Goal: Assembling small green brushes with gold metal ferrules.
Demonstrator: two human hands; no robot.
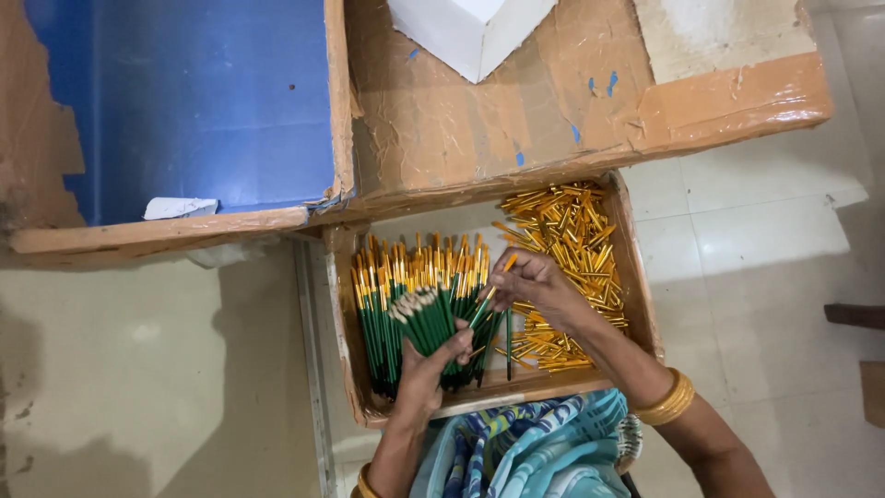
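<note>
Floor (147,369): pale tile filled the lower left and right of the frame.
Flaps (461,129): worn brown cardboard, one faced in blue, lay folded back across the top of the frame, apparently to leave the tray below open.
White box (470,32): a corner of it sat on the flaps at top centre.
Tray (355,369): a shallow cardboard tray sat at lower centre, just in front of the person's lap, likely for easy reach.
Pens (387,304): green sticks with gold tips stood packed in the tray's left half, tips toward the top of the frame.
Caps (572,240): loose gold pieces were heaped in the tray's right half, kept apart from the green ones.
Cloth (516,452): blue patterned fabric covered the lap at the bottom edge.
Left hand (429,364): fingers were curled around a bunch of green pens, thumb pressed over them, seemingly to keep the bunch fanned and ready.
Right hand (539,286): fingertips were pinched together on one pen with a gold tip, held over the tray's middle; gold bangles (668,401) ringed the wrist.
</note>
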